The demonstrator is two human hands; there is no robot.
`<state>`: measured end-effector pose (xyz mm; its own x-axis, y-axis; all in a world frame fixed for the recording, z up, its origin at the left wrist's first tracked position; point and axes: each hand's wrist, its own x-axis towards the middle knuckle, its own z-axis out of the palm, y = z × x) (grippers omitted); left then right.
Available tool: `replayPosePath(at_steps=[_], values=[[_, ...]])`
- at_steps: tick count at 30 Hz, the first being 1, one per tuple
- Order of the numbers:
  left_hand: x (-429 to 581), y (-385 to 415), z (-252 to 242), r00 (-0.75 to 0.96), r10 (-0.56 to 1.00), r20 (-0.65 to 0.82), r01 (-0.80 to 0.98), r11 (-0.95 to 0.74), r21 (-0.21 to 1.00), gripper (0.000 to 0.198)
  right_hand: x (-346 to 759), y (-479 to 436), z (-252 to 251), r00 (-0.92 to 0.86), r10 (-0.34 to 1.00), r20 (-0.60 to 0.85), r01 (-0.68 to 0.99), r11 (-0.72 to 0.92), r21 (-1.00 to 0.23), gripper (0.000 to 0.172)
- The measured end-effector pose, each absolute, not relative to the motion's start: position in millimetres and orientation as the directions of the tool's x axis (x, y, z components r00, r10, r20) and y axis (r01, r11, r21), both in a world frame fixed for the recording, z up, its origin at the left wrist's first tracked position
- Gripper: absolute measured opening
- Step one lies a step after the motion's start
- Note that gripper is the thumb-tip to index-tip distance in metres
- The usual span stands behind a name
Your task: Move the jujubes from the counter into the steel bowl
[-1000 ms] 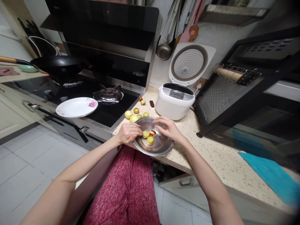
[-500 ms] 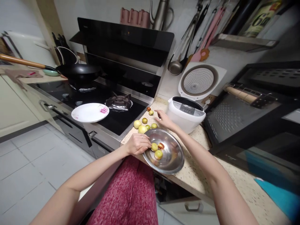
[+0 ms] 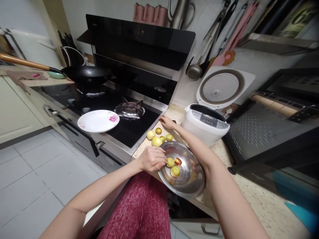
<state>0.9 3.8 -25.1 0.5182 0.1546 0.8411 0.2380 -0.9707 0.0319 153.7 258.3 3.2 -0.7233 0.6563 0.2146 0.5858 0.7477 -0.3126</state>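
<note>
My left hand [image 3: 152, 159] is closed on the near-left rim of a steel bowl [image 3: 191, 184], which overhangs the counter's front edge. Inside lie two yellow-green jujubes [image 3: 175, 171] and a reddish-brown jujube [image 3: 177, 161]. Beyond the bowl, my right hand [image 3: 167, 122] reaches to the counter strip beside the stove. Its fingers curl down over the spot where two small jujubes lay, and those are now hidden. Between my hands several more fruits rest on the counter, among them a large pale yellow one [image 3: 157, 141] and a browner one [image 3: 158, 130].
An open white rice cooker [image 3: 204, 127] stands right of my right forearm. A flowered white plate [image 3: 98, 121] sits at the stove's [image 3: 132, 132] front edge, with a black wok [image 3: 86, 74] on the far-left burner. A dark oven [image 3: 269, 159] borders the counter at right.
My right hand has moved left and away from me, over the two far jujubes, its fingers now curled. My left hand keeps its hold on the bowl. The view has shifted slightly.
</note>
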Motion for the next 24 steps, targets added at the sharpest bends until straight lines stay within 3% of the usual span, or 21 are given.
replayPosePath(at_steps=[10,24], values=[[0.0,0.2,-17.0,0.492,0.135,0.860,0.226,-0.974,0.024,0.043,212.8,194.8,0.9,-0.776,0.600,0.193,0.501,0.773,-0.389,0.035],[-1.2,-1.6,-13.9,0.487,0.143,0.862,0.234,-0.972,0.029,0.045,230.6,147.1,17.5,-0.641,0.604,0.474,0.455,0.796,-0.399,0.031]])
